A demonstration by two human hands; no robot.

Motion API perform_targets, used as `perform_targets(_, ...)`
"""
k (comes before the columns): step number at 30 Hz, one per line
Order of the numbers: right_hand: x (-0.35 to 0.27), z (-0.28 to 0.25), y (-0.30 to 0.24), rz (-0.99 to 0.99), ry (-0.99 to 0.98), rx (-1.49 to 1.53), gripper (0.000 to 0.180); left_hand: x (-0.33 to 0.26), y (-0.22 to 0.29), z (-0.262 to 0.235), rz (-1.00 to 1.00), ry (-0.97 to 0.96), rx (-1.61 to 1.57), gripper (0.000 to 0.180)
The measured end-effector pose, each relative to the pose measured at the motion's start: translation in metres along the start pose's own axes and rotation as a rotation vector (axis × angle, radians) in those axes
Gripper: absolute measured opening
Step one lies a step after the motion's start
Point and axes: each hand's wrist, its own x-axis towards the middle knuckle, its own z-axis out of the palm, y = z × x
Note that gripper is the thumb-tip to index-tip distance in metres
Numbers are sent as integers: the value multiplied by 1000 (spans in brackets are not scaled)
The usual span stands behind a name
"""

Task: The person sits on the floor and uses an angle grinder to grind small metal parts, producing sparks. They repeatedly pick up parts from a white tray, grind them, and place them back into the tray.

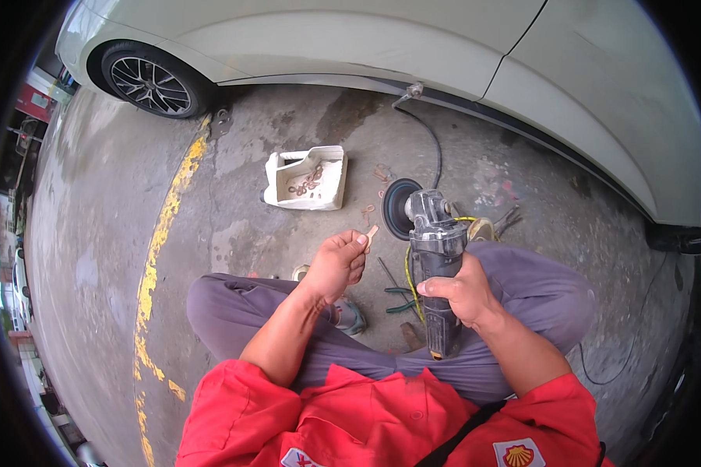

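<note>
Pinched between the thumb and fingers of my left hand (339, 263) is a small copper-coloured metal tab (372, 232). My right hand (461, 289) is wrapped round the body of a dusty dark angle grinder (438, 241), held upright over my lap. Its round black disc (396, 208) faces left, toward the tab but apart from it. Beyond my left hand stands a cut-open white plastic jug (332, 199) with several copper-coloured rings (308, 187) inside. A few loose copper-coloured pieces (368, 210) lie on the concrete near the disc.
A pale car (366, 39) stands across the far side. A black cable (438, 144) runs to a clamp (414, 91) at its sill. Green-handled pliers (399, 307) and a yellow cord (410, 280) lie between my bent legs. A worn yellow line (166, 210) marks the floor at left.
</note>
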Motion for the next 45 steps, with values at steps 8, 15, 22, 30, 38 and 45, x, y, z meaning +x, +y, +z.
perform_targets(8, 0, -2, 1, 33, -36, 3, 27, 0, 0, -1, 38, -102, 148, 23)
perform_targets(15, 0, 1, 3, 11, 28, 27, 30, -5, 0, -2, 32, -56, 103, 24)
perform_targets(22, 0, 2, 0, 3, -6, 12, 28, -2, -1, 4, 28, -3, 40, 22)
perform_targets(30, -1, 4, -2, 19, -12, -6, 27, -5, 2, 6, 13, -23, -11, 21)
perform_targets(38, -1, 3, 1, 20, -27, -10, 27, -7, 2, 9, 8, -14, -49, 22)
perform_targets(45, -2, 4, 0, 13, -33, -15, 29, -6, 2, 10, 12, 7, -30, 23)
